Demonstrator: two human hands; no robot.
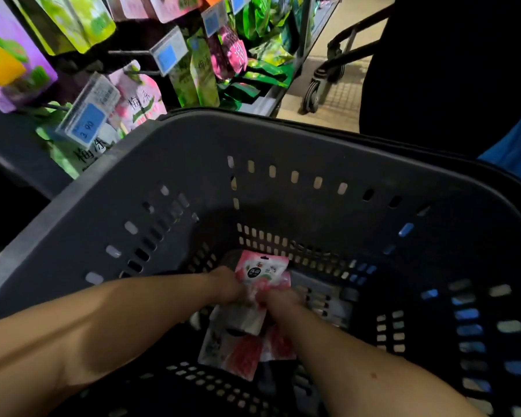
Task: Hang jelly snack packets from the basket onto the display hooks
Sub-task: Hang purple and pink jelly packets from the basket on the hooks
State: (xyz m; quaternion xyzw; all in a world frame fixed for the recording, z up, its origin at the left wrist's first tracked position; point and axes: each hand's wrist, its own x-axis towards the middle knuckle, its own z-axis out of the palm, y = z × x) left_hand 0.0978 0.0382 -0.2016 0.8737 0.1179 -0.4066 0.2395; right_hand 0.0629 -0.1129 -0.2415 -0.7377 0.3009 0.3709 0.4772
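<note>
In the dark grey slotted plastic basket (193, 139), the left hand (227, 284) and right hand (280, 302) both clutch pink-and-white jelly snack packets (260, 270) lying on its floor. Gripped as a slippery bunch, some could slide free when lifted over the basket's rim.

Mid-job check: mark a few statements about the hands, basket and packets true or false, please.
1. The left hand and right hand are both down inside the basket. True.
2. The basket holds nothing. False: pink packets lie on its bottom.
3. The right hand is lifting a packet to a hook. False: it grips packets in the basket.
4. There are hanging packets beyond the basket's far rim. True.
</note>
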